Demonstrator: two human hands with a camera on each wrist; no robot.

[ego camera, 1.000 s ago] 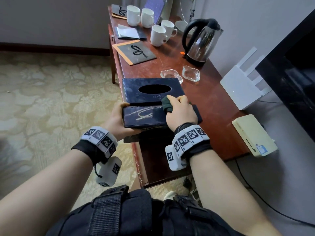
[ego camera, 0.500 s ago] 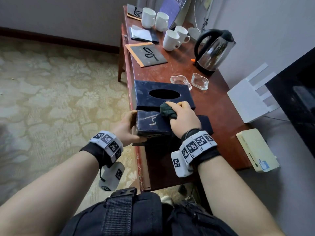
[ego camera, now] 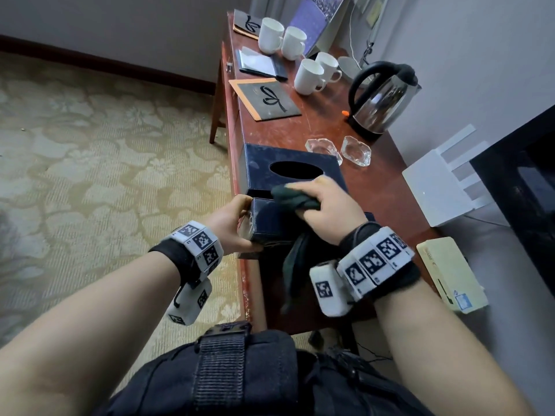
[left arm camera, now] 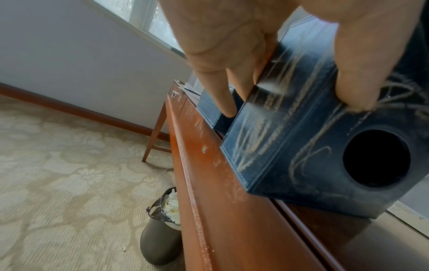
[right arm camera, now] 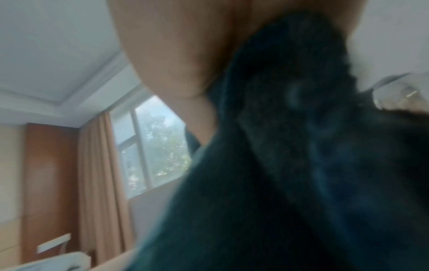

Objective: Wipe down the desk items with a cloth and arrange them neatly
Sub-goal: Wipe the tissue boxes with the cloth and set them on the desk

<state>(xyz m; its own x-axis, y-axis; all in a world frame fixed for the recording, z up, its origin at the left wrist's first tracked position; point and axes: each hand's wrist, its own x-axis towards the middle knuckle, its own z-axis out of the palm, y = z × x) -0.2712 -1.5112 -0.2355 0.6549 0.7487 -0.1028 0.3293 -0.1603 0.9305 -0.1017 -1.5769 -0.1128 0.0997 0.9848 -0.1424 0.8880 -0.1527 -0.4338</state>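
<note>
Left hand grips small dark box, tilted above desk edge. Right hand, at 3 o'clock, clutches dark cloth against box top.

You are looking at a patterned beige carpet filling the left of the head view. A lined grey waste bin is standing low in the left wrist view. A tan curtain is hanging beside a window, centre-left in the right wrist view.
</note>
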